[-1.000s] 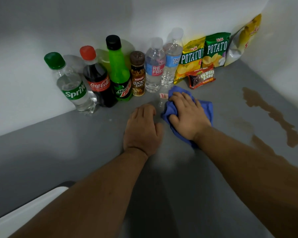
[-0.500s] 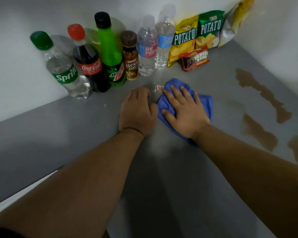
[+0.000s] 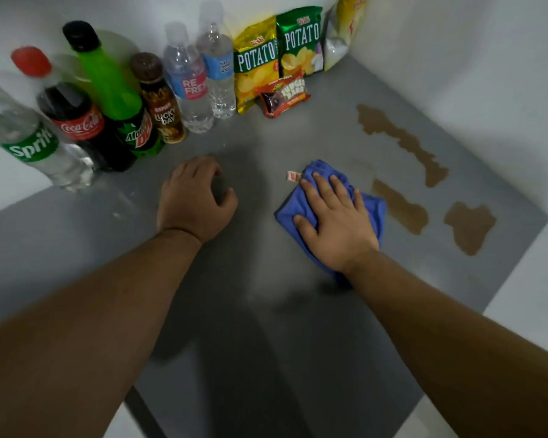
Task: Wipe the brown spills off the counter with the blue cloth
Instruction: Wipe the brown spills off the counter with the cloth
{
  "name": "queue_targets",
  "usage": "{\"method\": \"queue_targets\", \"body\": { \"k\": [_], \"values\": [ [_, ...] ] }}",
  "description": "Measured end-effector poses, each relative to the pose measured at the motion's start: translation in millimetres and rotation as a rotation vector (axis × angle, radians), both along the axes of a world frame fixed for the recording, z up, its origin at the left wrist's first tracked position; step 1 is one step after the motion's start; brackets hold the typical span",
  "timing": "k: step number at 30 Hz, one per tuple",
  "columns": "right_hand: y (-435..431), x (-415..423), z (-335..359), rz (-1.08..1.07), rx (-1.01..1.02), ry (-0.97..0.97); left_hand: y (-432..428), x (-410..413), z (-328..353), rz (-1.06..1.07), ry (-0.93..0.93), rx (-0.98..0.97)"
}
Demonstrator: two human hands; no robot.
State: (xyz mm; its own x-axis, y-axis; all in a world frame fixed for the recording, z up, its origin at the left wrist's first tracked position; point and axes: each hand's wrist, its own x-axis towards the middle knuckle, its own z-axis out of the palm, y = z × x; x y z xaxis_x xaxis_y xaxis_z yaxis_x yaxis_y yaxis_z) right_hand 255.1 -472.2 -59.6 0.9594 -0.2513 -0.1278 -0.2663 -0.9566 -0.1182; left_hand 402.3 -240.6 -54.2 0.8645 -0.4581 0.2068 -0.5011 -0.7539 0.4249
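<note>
Your blue cloth (image 3: 372, 213) lies flat on the grey bench (image 3: 266, 327), its right edge just beside the nearest of the brown spills (image 3: 402, 207). Your right hand (image 3: 332, 222) presses it down with fingers spread straight, no curled grip. Your left hand (image 3: 193, 200) rests on the bench, loosely curled, holding nothing. All three brown spills (one long, by the wall) look unwiped, so nearly all the wiping is left.

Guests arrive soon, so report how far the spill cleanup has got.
Done: nothing visibly wiped. In hand: the right hand presses the blue cloth flat beside the nearest brown spill; the left hand rests on the counter. Left: that spill, the long streak and the far patch.
</note>
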Motion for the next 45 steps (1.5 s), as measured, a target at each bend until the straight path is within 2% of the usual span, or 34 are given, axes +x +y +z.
{"method": "queue_targets", "body": {
  "k": [2,6,10,13,17,23,27,32,39,42,45],
  "values": [
    [15.7,-10.4,-0.7,-0.014,0.010,-0.013,-2.4,-1.1,2.8,-0.002,-0.007,0.037],
    [37.2,-92.8,-4.1,0.123,0.066,-0.059,-4.8,-4.3,8.5,-0.034,-0.021,0.118],
    [-12.6,-153.5,-6.5,0.116,0.059,-0.016,-14.6,-15.4,16.1,-0.085,-0.011,0.159],
    [-48.7,-140.2,-1.6,0.017,0.053,-0.002,-37.4,-39.7,18.6,-0.191,-0.016,0.129],
    [-46.4,-99.7,0.4,-0.121,-0.003,0.050,-85.3,-80.0,17.3,-0.265,-0.010,0.054],
    [-35.7,-172.2,-2.7,0.061,0.099,0.015,-143.1,-106.2,14.7,-0.212,0.091,-0.013],
    [-79.4,-188.0,2.6,-0.030,0.076,0.033,-156.2,-108.9,10.7,-0.221,0.091,0.038],
    [-78.2,-136.6,1.2,-0.218,0.017,0.048,-157.9,-115.2,0.9,-0.249,0.021,0.110],
    [-78.8,-196.7,-4.8,0.026,0.063,0.023,-157.4,-114.0,0.4,-0.253,0.025,0.124],
    [-109.3,-196.1,-2.7,-0.050,0.060,0.038,-157.9,-114.2,-1.5,-0.255,0.019,0.150],
    [-123.6,-156.7,-1.0,-0.180,0.010,0.047,-159.6,-114.2,-2.8,-0.255,0.005,0.167]
  ]
}}
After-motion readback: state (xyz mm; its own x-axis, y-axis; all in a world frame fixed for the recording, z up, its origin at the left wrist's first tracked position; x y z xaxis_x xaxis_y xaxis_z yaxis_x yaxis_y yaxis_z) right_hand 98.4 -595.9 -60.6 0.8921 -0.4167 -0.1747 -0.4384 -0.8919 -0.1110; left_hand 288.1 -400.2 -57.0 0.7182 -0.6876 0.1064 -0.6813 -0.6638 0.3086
